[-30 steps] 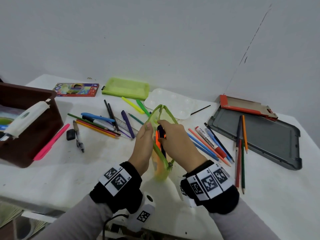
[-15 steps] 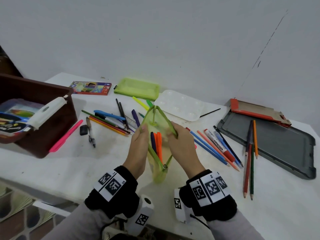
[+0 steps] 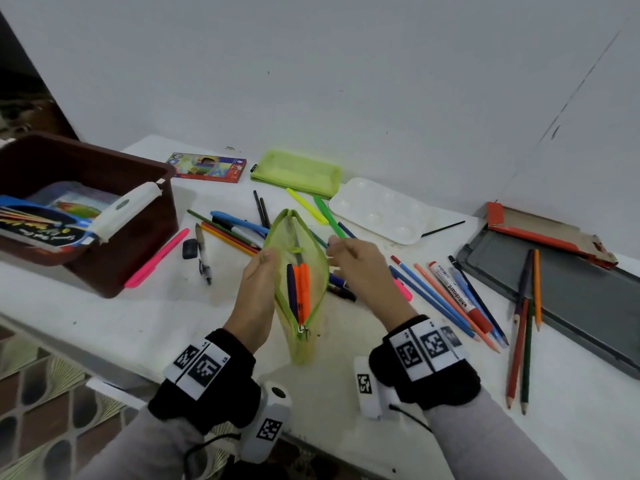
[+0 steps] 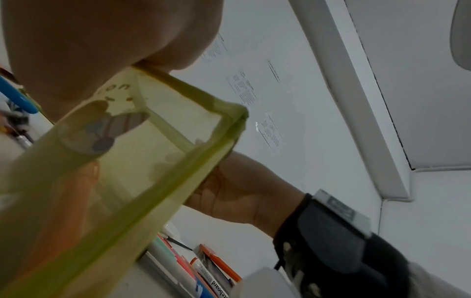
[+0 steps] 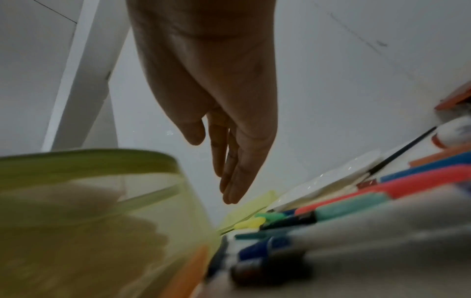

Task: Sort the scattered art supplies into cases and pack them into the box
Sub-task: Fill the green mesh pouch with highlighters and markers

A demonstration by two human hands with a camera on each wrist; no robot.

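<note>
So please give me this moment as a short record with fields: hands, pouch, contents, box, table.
left hand: holds one rim of the green pouch
right hand: off the pouch, fingers straight, holds nothing
pouch: unzipped, standing on edge on the table
contents: orange pens, one dark blue pen
box: brown, at left, already holds items
table: pencils, pens, palette loose

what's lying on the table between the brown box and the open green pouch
In the head view, between the brown box and the open green pouch lie a pink pen, a black eraser and a dark pen.
</note>
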